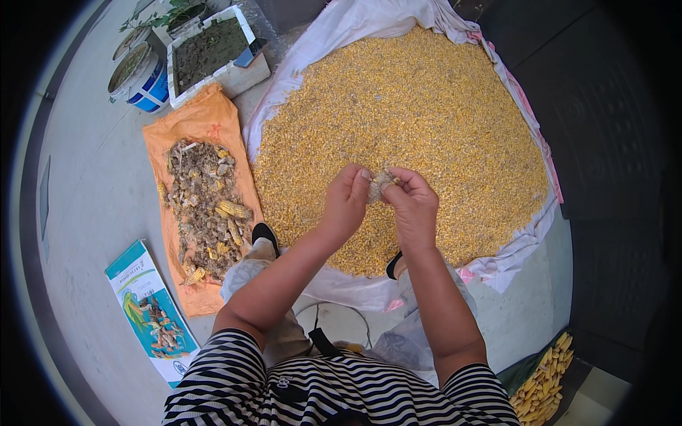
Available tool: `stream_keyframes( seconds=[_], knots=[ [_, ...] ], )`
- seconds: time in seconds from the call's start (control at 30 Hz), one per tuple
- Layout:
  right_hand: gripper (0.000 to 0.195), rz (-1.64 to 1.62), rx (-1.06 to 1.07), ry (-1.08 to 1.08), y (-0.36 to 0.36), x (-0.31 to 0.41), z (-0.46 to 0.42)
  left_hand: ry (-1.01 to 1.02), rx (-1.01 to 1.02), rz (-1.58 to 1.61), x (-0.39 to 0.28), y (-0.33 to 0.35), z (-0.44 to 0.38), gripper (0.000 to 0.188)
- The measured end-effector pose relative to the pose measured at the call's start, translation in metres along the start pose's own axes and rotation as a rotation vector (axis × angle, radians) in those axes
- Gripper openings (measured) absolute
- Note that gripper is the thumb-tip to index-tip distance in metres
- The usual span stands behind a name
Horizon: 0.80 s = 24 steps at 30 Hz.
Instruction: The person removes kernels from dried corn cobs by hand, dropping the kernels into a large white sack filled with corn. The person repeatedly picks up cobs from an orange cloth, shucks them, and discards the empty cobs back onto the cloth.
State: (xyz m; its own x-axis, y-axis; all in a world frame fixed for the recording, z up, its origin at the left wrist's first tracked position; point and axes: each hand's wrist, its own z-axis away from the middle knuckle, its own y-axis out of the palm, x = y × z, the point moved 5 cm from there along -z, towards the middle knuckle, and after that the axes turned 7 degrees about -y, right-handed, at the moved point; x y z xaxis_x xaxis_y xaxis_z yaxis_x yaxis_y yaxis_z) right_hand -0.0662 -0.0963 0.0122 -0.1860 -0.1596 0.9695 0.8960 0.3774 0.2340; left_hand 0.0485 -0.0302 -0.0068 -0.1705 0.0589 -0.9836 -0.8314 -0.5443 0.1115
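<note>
My right hand grips a small clump of corn silk and cob debris, with the thumb pressed across its near side. At the clump's left edge, my left hand has its thumb and forefinger pinched together, seemingly on that edge; the fingertips partly hide the contact. Both hands are above a broad heap of loose yellow corn kernels. The heap rests on a white cloth sheet with pink edging.
Left lies an orange woven sack bearing husk scraps and broken cobs. Beyond stand a soil-filled foam box and a paint bucket. A printed bag holds scraps lower left. Corn ears are piled lower right.
</note>
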Motion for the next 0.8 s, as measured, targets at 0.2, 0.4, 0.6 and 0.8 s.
stream_keyframes(
  seconds=[0.2, 0.4, 0.6, 0.8],
  knots=[
    [0.025, -0.045, -0.015, 0.000, 0.000, 0.001, -0.002, -0.355, -0.047, 0.396, 0.009, -0.006, -0.007, 0.021],
    [0.025, -0.007, -0.022, -0.009, -0.005, 0.008, -0.003, -0.257, -0.013, 0.321, -0.004, -0.007, -0.018, 0.032],
    [0.025, -0.023, 0.013, -0.008, -0.005, 0.007, -0.005, 0.196, 0.059, -0.280, -0.010, -0.006, -0.021, 0.032],
    [0.027, -0.028, 0.035, 0.047, -0.004, 0.004, -0.003, -0.175, 0.216, 0.192, -0.003, 0.000, -0.011, 0.025]
  ],
)
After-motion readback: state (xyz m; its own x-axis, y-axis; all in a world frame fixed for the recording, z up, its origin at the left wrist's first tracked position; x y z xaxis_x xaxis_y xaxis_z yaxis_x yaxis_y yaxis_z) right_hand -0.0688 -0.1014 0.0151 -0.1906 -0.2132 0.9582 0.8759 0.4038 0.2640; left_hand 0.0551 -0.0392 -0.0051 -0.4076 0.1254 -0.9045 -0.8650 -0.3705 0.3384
